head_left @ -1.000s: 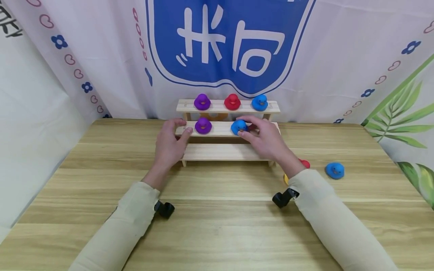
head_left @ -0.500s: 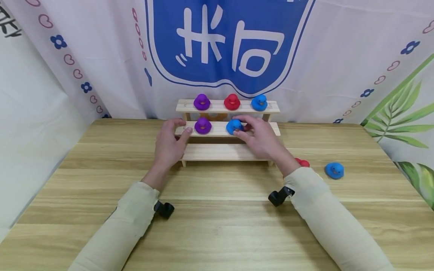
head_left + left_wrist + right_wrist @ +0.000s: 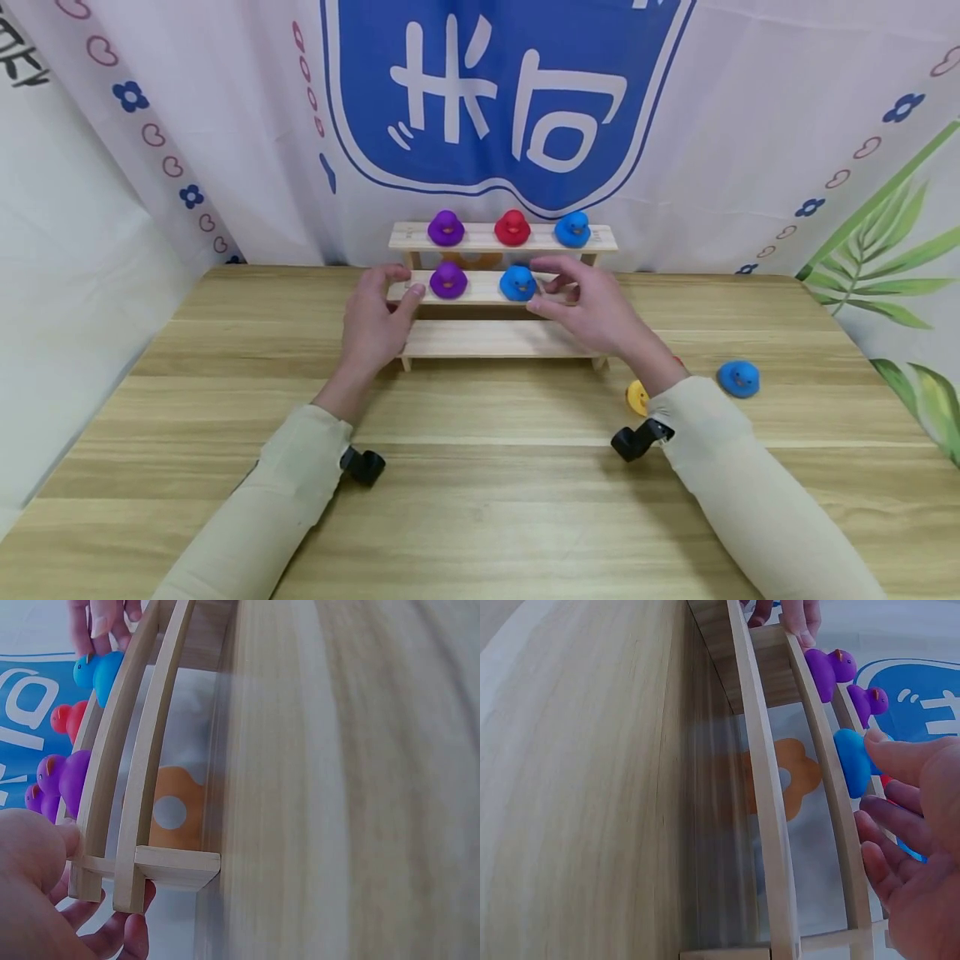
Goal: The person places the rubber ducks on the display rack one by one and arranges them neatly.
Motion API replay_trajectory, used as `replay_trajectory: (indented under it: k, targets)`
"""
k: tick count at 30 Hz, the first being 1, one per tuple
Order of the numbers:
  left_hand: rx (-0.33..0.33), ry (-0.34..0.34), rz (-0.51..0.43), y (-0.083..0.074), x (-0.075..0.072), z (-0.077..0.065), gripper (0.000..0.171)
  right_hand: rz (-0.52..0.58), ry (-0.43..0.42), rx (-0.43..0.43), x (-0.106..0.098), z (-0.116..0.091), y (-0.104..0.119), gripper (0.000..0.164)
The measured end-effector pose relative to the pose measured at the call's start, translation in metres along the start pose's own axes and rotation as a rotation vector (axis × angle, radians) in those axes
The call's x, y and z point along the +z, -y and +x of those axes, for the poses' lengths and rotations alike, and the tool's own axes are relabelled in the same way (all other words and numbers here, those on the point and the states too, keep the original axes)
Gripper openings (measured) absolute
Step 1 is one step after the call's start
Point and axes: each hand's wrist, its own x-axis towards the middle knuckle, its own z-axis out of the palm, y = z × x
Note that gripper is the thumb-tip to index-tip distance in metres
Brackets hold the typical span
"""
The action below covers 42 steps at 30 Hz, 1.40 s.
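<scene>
A three-tier wooden stand [image 3: 495, 337] is on the table. My left hand [image 3: 378, 321] grips its left end, thumb over the middle shelf and fingers curled below, as the left wrist view shows. On that shelf sit a purple rubber duck [image 3: 448, 281] and a blue rubber duck [image 3: 517, 283]. Just right of the blue duck, my right hand [image 3: 600, 307] has its fingers spread and holds nothing; in the right wrist view the thumb is very near the duck [image 3: 851, 761]. The top shelf carries a purple duck [image 3: 446, 228], a red duck [image 3: 512, 227] and another blue duck [image 3: 573, 229].
Right of the stand, a yellow duck [image 3: 637, 398] lies partly under my right forearm, with a bit of red showing behind the wrist. Farther right is a blue duck [image 3: 738, 379]. A printed curtain [image 3: 247, 125] hangs behind the table [image 3: 480, 500].
The right hand slid the blue duck a little left along the middle shelf, then let go and drew slightly right. The left hand stayed on the stand.
</scene>
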Motion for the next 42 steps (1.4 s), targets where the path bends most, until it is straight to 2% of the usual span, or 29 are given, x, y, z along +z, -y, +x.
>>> replay_trajectory:
  k: [7,14,25,33,42]
  targets:
    - [0.006,-0.004,0.002,0.000,0.000,0.000,0.044,0.024,-0.005,-0.043,-0.009,-0.011,-0.009,0.054]
    - [0.011,-0.004,-0.001,0.001,0.001,0.001,0.043,0.045,-0.052,-0.053,-0.019,-0.024,-0.019,0.049]
    - [0.017,-0.016,-0.003,0.003,0.002,0.002,0.043,0.008,-0.120,-0.005,-0.041,-0.046,-0.036,0.049]
    - [0.018,-0.013,-0.003,0.002,0.002,0.001,0.043,-0.034,-0.130,0.025,-0.056,-0.060,-0.050,0.054]
    - [0.014,-0.011,-0.003,0.002,0.002,0.001,0.044,-0.054,-0.155,0.053,-0.064,-0.076,-0.070,0.051]
